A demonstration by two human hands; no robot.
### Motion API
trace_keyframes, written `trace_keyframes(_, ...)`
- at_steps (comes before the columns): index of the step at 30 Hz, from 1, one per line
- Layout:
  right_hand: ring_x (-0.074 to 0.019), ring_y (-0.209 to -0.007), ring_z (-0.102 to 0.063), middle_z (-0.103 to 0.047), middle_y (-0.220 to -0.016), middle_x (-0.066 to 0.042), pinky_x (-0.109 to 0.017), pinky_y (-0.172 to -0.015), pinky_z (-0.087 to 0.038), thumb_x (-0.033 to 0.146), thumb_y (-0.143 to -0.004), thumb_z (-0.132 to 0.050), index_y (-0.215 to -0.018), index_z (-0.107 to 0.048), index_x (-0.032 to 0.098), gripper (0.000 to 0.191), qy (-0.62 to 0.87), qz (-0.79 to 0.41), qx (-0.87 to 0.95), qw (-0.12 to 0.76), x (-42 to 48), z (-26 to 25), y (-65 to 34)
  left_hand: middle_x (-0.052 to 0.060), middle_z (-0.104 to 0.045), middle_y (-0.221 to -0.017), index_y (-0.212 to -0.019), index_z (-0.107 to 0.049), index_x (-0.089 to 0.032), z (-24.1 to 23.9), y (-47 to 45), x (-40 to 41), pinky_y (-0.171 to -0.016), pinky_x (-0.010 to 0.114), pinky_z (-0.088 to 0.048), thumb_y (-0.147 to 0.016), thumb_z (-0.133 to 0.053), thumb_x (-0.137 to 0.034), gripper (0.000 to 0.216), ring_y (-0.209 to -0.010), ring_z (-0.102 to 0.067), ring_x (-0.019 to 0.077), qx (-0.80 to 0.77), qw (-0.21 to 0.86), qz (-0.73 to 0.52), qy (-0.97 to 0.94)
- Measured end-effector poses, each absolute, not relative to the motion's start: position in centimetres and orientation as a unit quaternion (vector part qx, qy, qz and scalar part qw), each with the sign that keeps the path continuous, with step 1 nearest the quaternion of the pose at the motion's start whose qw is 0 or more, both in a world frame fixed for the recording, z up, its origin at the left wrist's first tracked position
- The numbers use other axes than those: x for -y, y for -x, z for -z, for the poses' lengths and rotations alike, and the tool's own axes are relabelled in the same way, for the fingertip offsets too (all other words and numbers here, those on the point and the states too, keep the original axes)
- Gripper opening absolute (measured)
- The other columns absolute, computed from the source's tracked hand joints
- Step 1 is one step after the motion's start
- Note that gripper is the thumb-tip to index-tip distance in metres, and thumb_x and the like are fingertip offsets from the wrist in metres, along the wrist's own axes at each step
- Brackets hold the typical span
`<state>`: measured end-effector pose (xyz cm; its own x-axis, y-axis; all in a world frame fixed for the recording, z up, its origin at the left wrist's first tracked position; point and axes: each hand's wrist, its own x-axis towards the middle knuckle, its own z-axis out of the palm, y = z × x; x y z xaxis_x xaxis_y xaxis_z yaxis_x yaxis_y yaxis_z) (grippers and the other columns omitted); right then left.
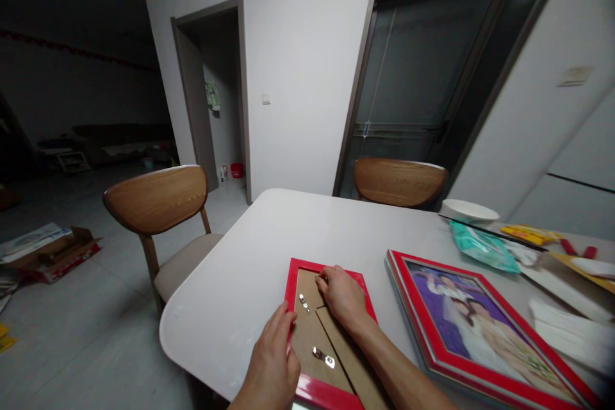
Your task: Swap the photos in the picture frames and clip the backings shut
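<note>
A hand could pass over the bare white tabletop (230, 288) left of the face-down red picture frame (307, 336) and beyond its far edge. On the right, the strip beside the stacked wedding-photo frames (480, 320) is narrow, with the right forearm (398, 365) across its near part; a teal plastic packet (483, 246) and white bowl (471, 210) obstruct the far right.

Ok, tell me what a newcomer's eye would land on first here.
Probably the red frame lying back up on the white table, bottom centre of the view, with the left hand at its left edge and the right hand over the upper part of its brown backing. Next, the red-bordered photo lying face up to the right, then the wooden chair at the table's left.
</note>
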<state>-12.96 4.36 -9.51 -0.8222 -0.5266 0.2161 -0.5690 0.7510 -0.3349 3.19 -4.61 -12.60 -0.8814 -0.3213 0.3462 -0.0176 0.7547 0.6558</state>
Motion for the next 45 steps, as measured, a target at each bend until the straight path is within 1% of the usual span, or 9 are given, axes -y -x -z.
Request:
trace_keyframes(6, -0.0153, -0.078, -0.054, -0.060, -0.086, -0.007, -0.023, -0.067, -0.036, 0.027, -0.075, -0.040, -0.088, -0.061, 0.017, 0.027, -0.333, -0.195, 0.923, 0.008, -8.8, 7.2, 12.8, 0.012, -0.045, -0.122, -0.112, -0.047, -0.010, 12.7, -3.2, 5.0, -0.097, 0.036, -0.032, -0.062, -0.038, -0.002, 0.052, -0.113, -0.040, 0.0212, 0.894, 0.241, 0.362, -0.106)
trace_keyframes(10, -0.0176, -0.082, -0.051, -0.058, -0.085, -0.007, -0.025, -0.071, -0.036, 0.020, -0.065, -0.047, -0.075, -0.063, 0.017, 0.019, -0.385, -0.157, 0.908, -0.055, -11.8, 6.9, 11.3, 0.011, -0.044, -0.123, -0.112, -0.047, -0.011, 12.6, -3.2, 5.1, -0.098, 0.036, -0.030, -0.061, -0.037, -0.001, 0.053, -0.114, -0.039, 0.0204, 0.893, 0.241, 0.363, -0.110)
trace_keyframes(18, -0.0162, -0.079, -0.050, -0.055, -0.084, -0.008, -0.023, -0.067, -0.036, 0.014, -0.070, -0.038, -0.074, -0.060, 0.017, 0.023, -0.339, -0.172, 0.925, 0.010, -10.7, 8.6, 10.3, 0.012, -0.046, -0.121, -0.109, -0.049, -0.011, 12.4, -3.3, 5.0, -0.097, 0.036, -0.032, -0.059, -0.038, -0.001, 0.052, -0.112, -0.041, 0.0209, 0.894, 0.242, 0.361, -0.111)
trace_keyframes(24, -0.0181, -0.084, -0.050, -0.056, -0.087, -0.008, -0.027, -0.075, -0.036, 0.028, -0.076, -0.037, -0.091, -0.058, 0.017, 0.028, -0.352, -0.202, 0.914, 0.020, -10.5, 7.9, 7.8, 0.014, -0.047, -0.119, -0.111, -0.047, -0.006, 12.7, -3.4, 4.5, -0.097, 0.036, -0.032, -0.058, -0.035, 0.000, 0.055, -0.111, -0.041, 0.0206, 0.896, 0.258, 0.341, -0.119)
trace_keyframes(28, -0.0200, -0.082, -0.051, -0.055, -0.089, -0.007, -0.029, -0.070, -0.039, 0.039, -0.070, -0.046, -0.095, -0.056, 0.022, 0.033, -0.348, -0.199, 0.916, 0.008, -10.1, 8.2, 5.6, 0.014, -0.046, -0.120, -0.112, -0.046, -0.006, 12.6, -3.4, 4.2, -0.098, 0.037, -0.030, -0.058, -0.035, 0.000, 0.056, -0.112, -0.039, 0.0206, 0.895, 0.261, 0.343, -0.120)
trace_keyframes(31, -0.0209, -0.089, -0.051, -0.052, -0.103, -0.009, -0.030, -0.075, -0.039, 0.034, -0.066, -0.050, -0.110, -0.049, 0.021, 0.046, -0.322, -0.222, 0.920, 0.008, -9.7, 8.9, 5.6, 0.014, -0.046, -0.120, -0.113, -0.045, -0.007, 12.4, -3.5, 4.2, -0.097, 0.038, -0.031, -0.059, -0.036, -0.001, 0.055, -0.112, -0.039, 0.0211, 0.893, 0.252, 0.352, -0.121)
trace_keyframes(35, -0.0209, -0.096, -0.049, -0.055, -0.102, -0.009, -0.031, -0.084, -0.036, 0.022, -0.063, -0.049, -0.110, -0.048, 0.017, 0.048, -0.326, -0.260, 0.909, -0.009, -9.7, 9.2, 6.5, 0.014, -0.046, -0.120, -0.112, -0.046, -0.007, 12.0, -3.7, 4.3, -0.097, 0.038, -0.030, -0.061, -0.038, -0.003, 0.053, -0.112, -0.039, 0.0215, 0.889, 0.242, 0.371, -0.116)
trace_keyframes(40, -0.0193, -0.094, -0.050, -0.056, -0.101, -0.008, -0.031, -0.086, -0.036, 0.021, -0.061, -0.048, -0.102, -0.052, 0.017, 0.041, -0.313, -0.300, 0.901, 0.011, -9.7, 6.8, 6.2, 0.011, -0.049, -0.115, -0.111, -0.047, -0.013, 10.2, -3.5, 4.2, -0.095, 0.037, -0.031, -0.070, -0.045, -0.017, 0.041, -0.110, -0.041, 0.0226, 0.843, 0.241, 0.457, -0.151)
trace_keyframes(45, -0.0178, -0.092, -0.050, -0.055, -0.098, -0.007, -0.029, -0.082, -0.039, 0.027, -0.067, -0.048, -0.095, -0.053, 0.020, 0.029, -0.375, -0.341, 0.862, 0.022, -9.2, 4.7, 4.9, 0.007, -0.061, -0.098, -0.107, -0.046, -0.014, 8.1, -3.0, 5.1, -0.075, 0.031, -0.045, -0.072, -0.047, -0.026, 0.037, -0.089, -0.057, 0.0208, 0.658, 0.180, 0.722, -0.114)
